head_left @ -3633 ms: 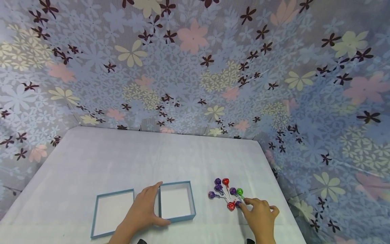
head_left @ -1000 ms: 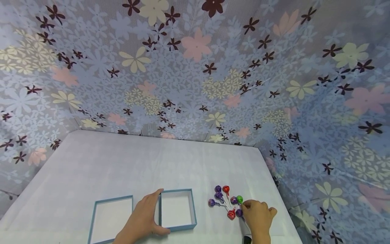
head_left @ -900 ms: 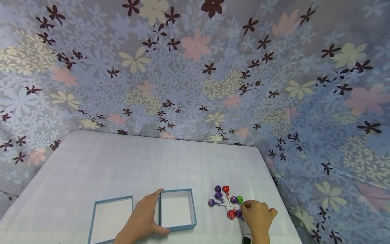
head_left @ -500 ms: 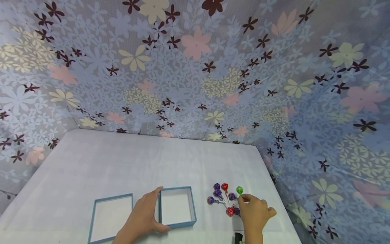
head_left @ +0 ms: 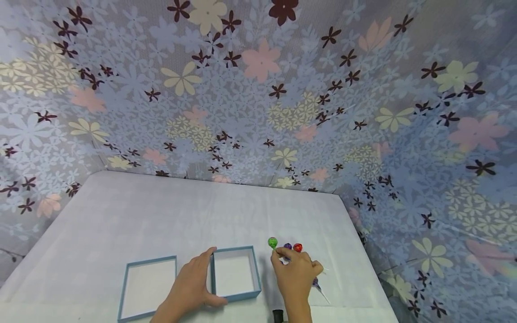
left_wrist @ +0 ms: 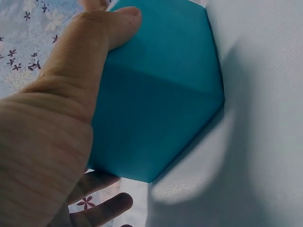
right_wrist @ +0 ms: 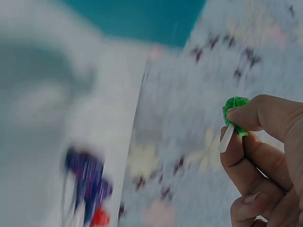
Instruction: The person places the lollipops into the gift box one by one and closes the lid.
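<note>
My right hand [head_left: 296,271] pinches a green-wrapped lollipop [head_left: 272,242] between thumb and fingertips, just right of an open blue box [head_left: 242,297] with a white inside. In the right wrist view the green lollipop [right_wrist: 235,106] shows with its short white stick. My left hand [head_left: 191,282] holds the box's left side, thumb at the near corner and a fingertip at the far corner. The left wrist view shows its thumb [left_wrist: 118,28] against the box's blue outer wall [left_wrist: 156,113]. Beyond and under the right hand lie purple lollipops [head_left: 287,246] and a red lollipop [head_left: 297,247], partly hidden.
A second shallow blue-rimmed tray or lid [head_left: 147,285] lies left of the box, partly behind the left forearm. The white-covered table [head_left: 181,206] meets flower-patterned cloth [head_left: 226,112] at its back and right side.
The right hand has pulled the green lollipop out of the pile and carried it left, toward the box. The left hand stays on the box.
</note>
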Tool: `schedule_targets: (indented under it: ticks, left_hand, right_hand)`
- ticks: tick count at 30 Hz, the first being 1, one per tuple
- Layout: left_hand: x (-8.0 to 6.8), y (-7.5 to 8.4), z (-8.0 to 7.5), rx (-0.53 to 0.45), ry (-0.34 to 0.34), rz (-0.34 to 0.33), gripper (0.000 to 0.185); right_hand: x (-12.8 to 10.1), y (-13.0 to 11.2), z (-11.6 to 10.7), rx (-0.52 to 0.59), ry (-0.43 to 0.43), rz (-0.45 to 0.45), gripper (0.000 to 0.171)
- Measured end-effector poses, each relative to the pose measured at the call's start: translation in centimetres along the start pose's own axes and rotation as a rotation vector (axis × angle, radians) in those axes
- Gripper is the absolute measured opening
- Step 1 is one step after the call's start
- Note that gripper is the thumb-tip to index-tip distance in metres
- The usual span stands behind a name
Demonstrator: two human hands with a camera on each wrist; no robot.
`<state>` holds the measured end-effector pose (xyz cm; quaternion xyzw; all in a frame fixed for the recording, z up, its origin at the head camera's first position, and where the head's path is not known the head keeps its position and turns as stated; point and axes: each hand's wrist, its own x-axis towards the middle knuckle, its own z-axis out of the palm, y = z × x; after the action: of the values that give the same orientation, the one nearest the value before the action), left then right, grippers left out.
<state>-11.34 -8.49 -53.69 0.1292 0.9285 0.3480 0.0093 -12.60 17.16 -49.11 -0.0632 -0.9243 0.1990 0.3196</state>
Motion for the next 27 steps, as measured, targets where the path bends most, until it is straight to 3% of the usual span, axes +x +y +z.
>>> schedule_targets:
  ticks: [6, 12, 21, 27]
  left_hand:
    - [0.2, 0.4, 0.1, 0.025, 0.025, -0.003, 0.134]
    - [0.1, 0.5, -0.1, 0.026, 0.032, 0.0, 0.134]
    - [0.0, 0.4, 0.2, 0.036, 0.024, 0.008, 0.134]
    - [-0.2, 0.3, 0.6, 0.052, 0.073, 0.021, 0.134]
  right_hand:
    - [-1.1, -3.7, 1.1, 0.08, -0.012, -0.097, 0.003]
    - [-2.3, -5.5, 1.9, 0.108, -0.01, -0.173, 0.004]
    - [-3.3, -6.4, 2.2, 0.122, -0.098, -0.141, 0.008]
    - [-4.0, -6.7, 2.9, 0.095, -0.181, -0.125, 0.005]
